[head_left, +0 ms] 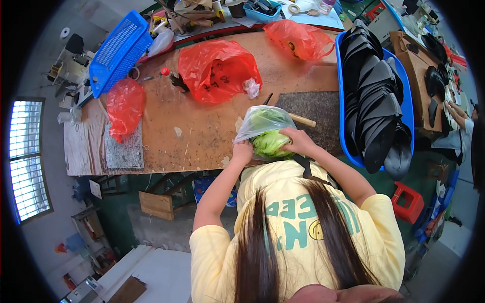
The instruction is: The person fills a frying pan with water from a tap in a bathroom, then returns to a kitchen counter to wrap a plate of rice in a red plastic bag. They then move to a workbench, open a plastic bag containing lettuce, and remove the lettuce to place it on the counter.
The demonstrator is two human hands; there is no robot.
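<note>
At the table's near edge, just in front of my body, a clear plastic bag (pixel 260 117) holds leafy green lettuce (pixel 271 143). Some of the lettuce shows at the bag's mouth, which faces me. My left hand (pixel 243 150) grips the bag's rim on the left side, its fingers mostly hidden under the plastic. Over the right side of the lettuce, my right hand (pixel 301 142) has its fingers curled onto the leaves and pressed against them. A tool's wooden handle (pixel 304 120) lies right behind the bag, on a dark mat (pixel 319 108).
Red plastic bags (pixel 217 65) lie across the wooden table (pixel 166 146), by a red-capped bottle (pixel 175 80). A blue bin (pixel 342 126) of black shoe parts (pixel 376 96) stands at the right. A blue basket (pixel 118 53) is far left; a red stool (pixel 407 202) stands lower right.
</note>
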